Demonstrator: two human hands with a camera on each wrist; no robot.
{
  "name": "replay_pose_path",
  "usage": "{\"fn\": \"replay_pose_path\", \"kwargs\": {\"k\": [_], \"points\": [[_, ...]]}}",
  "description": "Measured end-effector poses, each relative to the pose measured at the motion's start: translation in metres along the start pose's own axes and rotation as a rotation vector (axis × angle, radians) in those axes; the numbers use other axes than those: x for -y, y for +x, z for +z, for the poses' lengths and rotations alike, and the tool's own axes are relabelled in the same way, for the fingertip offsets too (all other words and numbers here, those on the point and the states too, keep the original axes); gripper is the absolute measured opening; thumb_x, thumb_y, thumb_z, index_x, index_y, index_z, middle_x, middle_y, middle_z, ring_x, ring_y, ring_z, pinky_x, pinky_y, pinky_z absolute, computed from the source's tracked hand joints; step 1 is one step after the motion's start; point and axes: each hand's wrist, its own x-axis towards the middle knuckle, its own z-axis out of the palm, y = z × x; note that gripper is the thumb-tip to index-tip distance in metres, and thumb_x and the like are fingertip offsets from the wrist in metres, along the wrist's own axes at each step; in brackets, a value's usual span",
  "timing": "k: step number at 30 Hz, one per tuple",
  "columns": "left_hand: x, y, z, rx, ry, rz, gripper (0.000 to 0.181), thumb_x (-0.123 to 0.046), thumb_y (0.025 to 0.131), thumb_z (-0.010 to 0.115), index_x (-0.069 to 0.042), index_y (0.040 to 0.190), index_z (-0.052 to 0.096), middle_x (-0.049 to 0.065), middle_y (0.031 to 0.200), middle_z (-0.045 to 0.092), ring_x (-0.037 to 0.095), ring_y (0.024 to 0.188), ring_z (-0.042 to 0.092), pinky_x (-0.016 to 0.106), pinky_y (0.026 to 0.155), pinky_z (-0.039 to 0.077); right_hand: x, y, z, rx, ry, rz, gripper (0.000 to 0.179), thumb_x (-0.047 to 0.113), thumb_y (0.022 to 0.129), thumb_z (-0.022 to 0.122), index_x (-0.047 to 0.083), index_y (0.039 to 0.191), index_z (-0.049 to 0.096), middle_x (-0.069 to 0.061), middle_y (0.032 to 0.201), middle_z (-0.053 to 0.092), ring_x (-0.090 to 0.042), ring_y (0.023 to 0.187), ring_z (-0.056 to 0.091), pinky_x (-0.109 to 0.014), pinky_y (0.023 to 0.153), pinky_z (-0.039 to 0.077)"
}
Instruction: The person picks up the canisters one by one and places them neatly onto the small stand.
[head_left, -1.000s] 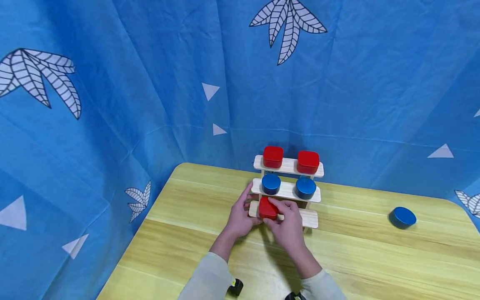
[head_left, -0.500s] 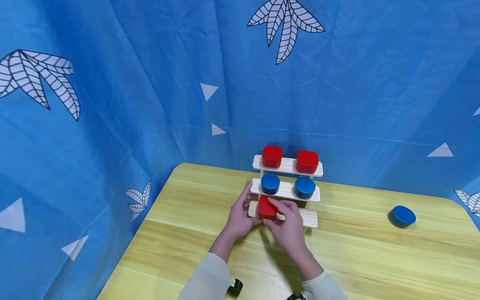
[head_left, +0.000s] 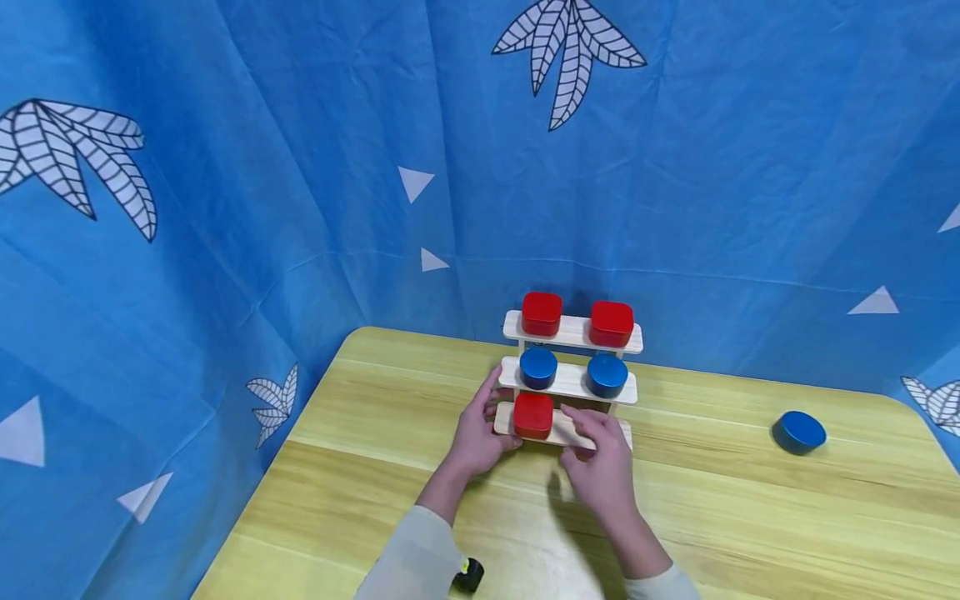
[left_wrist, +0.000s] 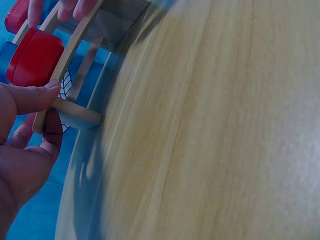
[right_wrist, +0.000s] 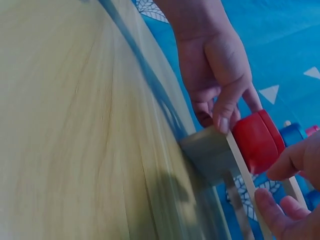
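Observation:
A three-tier wooden display rack (head_left: 566,428) stands at the table's back. On the left of its bottom shelf sits a red square box (head_left: 533,416), its lid facing up. My left hand (head_left: 474,437) grips the left end of that shelf; in the left wrist view its thumb is over the board (left_wrist: 71,55) and its fingers are underneath. Right of the red box, my right hand (head_left: 606,468) is at the shelf's front, thumb and fingers spread apart and holding nothing. In the right wrist view a gap shows between the red box (right_wrist: 256,141) and these fingers.
Two blue round boxes (head_left: 538,367) stand on the middle shelf, two red square boxes (head_left: 611,323) on the top one. Another blue round box (head_left: 798,432) lies on the wooden table (head_left: 712,492) at the right. A blue patterned cloth (head_left: 315,167) hangs behind and left.
My right hand has let go of the red square box and moved off to the right. The box stays on the bottom shelf, and my left hand keeps its grip on the rack.

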Motion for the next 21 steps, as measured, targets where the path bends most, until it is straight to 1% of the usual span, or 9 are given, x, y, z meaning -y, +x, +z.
{"fn": "replay_pose_path", "kwargs": {"k": [6, 9, 13, 15, 18, 21], "points": [[0.002, 0.001, 0.000, -0.008, 0.024, -0.006, 0.125, 0.026, 0.066, 0.077, -0.048, 0.155, 0.028, 0.004, 0.134, 0.051, 0.029, 0.119, 0.052, 0.035, 0.081, 0.057, -0.009, -0.002, -0.013, -0.071, 0.011, -0.018, 0.060, -0.023, 0.070, 0.062, 0.007, 0.122, 0.072, -0.016, 0.120, 0.056, -0.037, 0.102, 0.061, -0.039, 0.075, 0.059], [0.002, 0.002, 0.001, -0.014, 0.046, -0.016, 0.126, 0.025, 0.067, 0.077, -0.050, 0.154, 0.027, 0.002, 0.134, 0.051, 0.028, 0.119, 0.052, 0.035, 0.083, 0.057, -0.014, -0.002, -0.021, -0.103, -0.004, 0.000, 0.059, -0.022, 0.070, 0.061, 0.006, 0.121, 0.072, -0.015, 0.119, 0.057, -0.035, 0.101, 0.062, -0.034, 0.074, 0.059], [0.002, 0.002, 0.001, -0.018, 0.052, -0.010, 0.125, 0.025, 0.067, 0.078, -0.049, 0.155, 0.027, 0.002, 0.133, 0.052, 0.027, 0.118, 0.052, 0.035, 0.083, 0.057, -0.020, -0.001, -0.031, -0.121, -0.037, 0.027, 0.059, -0.020, 0.071, 0.061, 0.007, 0.121, 0.072, -0.014, 0.118, 0.057, -0.033, 0.101, 0.062, -0.026, 0.073, 0.057], [0.003, 0.002, 0.001, -0.015, 0.043, -0.005, 0.125, 0.025, 0.067, 0.077, -0.049, 0.155, 0.027, 0.001, 0.132, 0.053, 0.027, 0.117, 0.053, 0.035, 0.082, 0.057, -0.023, -0.002, -0.035, -0.128, -0.046, 0.021, 0.058, -0.021, 0.070, 0.062, 0.006, 0.121, 0.072, -0.015, 0.118, 0.057, -0.032, 0.101, 0.062, -0.023, 0.072, 0.056], [0.005, 0.002, 0.000, -0.006, 0.021, 0.006, 0.125, 0.027, 0.066, 0.076, -0.047, 0.155, 0.027, 0.000, 0.132, 0.054, 0.027, 0.116, 0.053, 0.035, 0.081, 0.057, -0.026, -0.002, -0.040, -0.127, -0.052, 0.009, 0.057, -0.021, 0.071, 0.063, 0.005, 0.121, 0.072, -0.016, 0.118, 0.058, -0.033, 0.100, 0.062, -0.021, 0.071, 0.056], [0.005, 0.003, 0.000, -0.003, 0.021, 0.009, 0.125, 0.027, 0.066, 0.076, -0.046, 0.155, 0.027, 0.000, 0.132, 0.054, 0.027, 0.116, 0.053, 0.035, 0.080, 0.057, -0.028, -0.002, -0.045, -0.123, -0.053, 0.012, 0.056, -0.021, 0.072, 0.063, 0.004, 0.122, 0.071, -0.016, 0.118, 0.057, -0.035, 0.101, 0.062, -0.024, 0.071, 0.057]]}}
